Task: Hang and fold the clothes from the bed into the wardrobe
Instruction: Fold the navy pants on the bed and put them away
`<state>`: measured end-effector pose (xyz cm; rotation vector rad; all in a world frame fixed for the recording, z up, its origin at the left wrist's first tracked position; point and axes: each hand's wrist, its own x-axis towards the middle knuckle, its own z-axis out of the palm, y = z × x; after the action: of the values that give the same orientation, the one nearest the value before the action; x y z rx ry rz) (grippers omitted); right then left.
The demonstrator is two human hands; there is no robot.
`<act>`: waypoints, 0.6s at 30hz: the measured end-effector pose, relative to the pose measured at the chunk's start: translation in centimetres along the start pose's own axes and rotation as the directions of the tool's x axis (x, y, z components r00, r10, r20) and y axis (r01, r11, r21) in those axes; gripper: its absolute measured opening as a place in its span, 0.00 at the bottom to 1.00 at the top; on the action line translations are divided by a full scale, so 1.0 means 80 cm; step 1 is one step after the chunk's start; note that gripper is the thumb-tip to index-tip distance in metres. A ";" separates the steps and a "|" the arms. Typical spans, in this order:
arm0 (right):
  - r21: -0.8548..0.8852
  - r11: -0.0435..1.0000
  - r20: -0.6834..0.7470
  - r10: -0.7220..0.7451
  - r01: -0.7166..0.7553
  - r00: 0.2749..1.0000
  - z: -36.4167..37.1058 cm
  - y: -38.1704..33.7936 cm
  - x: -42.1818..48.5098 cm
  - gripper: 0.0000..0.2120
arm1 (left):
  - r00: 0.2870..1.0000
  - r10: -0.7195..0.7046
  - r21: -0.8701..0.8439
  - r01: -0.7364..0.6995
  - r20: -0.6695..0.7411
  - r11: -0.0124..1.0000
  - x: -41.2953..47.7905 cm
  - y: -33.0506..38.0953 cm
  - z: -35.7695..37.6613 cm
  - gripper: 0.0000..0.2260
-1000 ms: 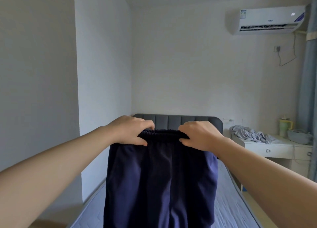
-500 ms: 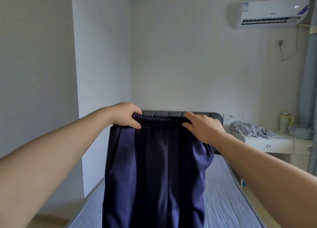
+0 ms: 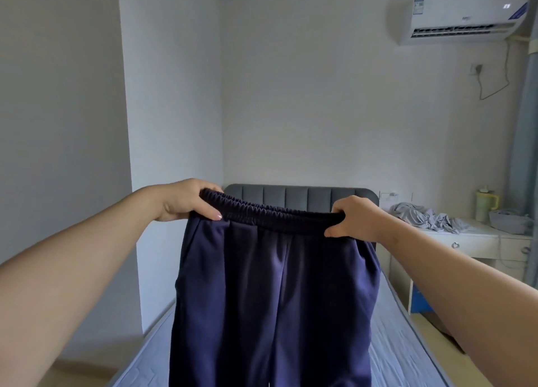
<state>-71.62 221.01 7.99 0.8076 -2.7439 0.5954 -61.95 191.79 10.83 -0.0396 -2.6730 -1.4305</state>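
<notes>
Air conditioner (image 3: 463, 16) above a white desk (image 3: 489, 247) bearing perhaps a jug (image 3: 484, 207).

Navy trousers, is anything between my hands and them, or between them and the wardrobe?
Nothing stands between the hands and them: the left hand and right hand each grip an end of the waistband of the navy trousers, which hang over the bed. The wardrobe is not in view, so that path cannot be judged.

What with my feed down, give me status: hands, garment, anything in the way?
Left hand and right hand each grip the waistband. Navy trousers held up, hanging above the bed. Nothing in the way; wardrobe not in view.
</notes>
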 end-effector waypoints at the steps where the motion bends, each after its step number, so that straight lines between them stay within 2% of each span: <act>1: 0.085 0.996 -0.017 0.025 -0.024 1.000 0.001 0.003 0.000 0.10 | 1.000 0.000 -0.125 -0.002 -0.017 0.992 0.002 -0.007 0.001 0.10; 3: 0.314 0.946 -0.007 0.090 -0.083 0.996 0.003 0.007 -0.003 0.07 | 0.999 -0.007 -0.298 -0.006 -0.042 0.955 0.005 -0.018 0.005 0.09; 4: 0.457 0.881 0.031 0.121 -0.122 0.992 0.005 0.008 -0.004 0.06 | 0.999 -0.011 -0.352 -0.008 -0.051 0.936 0.007 -0.023 0.008 0.08; 7: 0.786 0.567 0.193 0.158 -0.249 0.968 0.015 0.013 -0.011 0.04 | 0.998 -0.019 -0.448 -0.009 -0.059 0.894 0.008 -0.031 0.013 0.07; 10: 0.916 0.316 0.225 0.106 -0.248 0.968 0.025 0.018 -0.019 0.01 | 0.996 -0.034 -0.514 -0.014 -0.084 0.858 0.008 -0.035 0.013 0.08; 12: 0.945 0.202 0.252 0.044 -0.256 0.967 0.028 0.023 -0.026 0.04 | 0.991 -0.071 -0.577 -0.009 -0.117 0.816 0.008 -0.036 0.017 0.10; 13: 0.944 0.173 0.281 0.022 -0.280 0.960 0.029 0.024 -0.029 0.09 | 0.988 -0.094 -0.614 -0.002 -0.123 0.789 0.007 -0.036 0.021 0.12; 15: 0.908 0.181 0.379 0.038 -0.379 0.925 0.034 0.026 -0.033 0.19 | 0.980 -0.164 -0.660 0.049 -0.114 0.750 0.007 -0.037 0.034 0.18; 18: 0.818 0.247 0.484 0.192 -0.519 0.854 0.038 0.018 -0.030 0.17 | 0.930 -0.350 -0.634 0.205 -0.111 0.746 0.009 -0.035 0.055 0.17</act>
<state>-70.70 221.95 4.08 0.3435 -2.5954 2.5436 -63.28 193.87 6.15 0.4644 -1.9795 -2.1950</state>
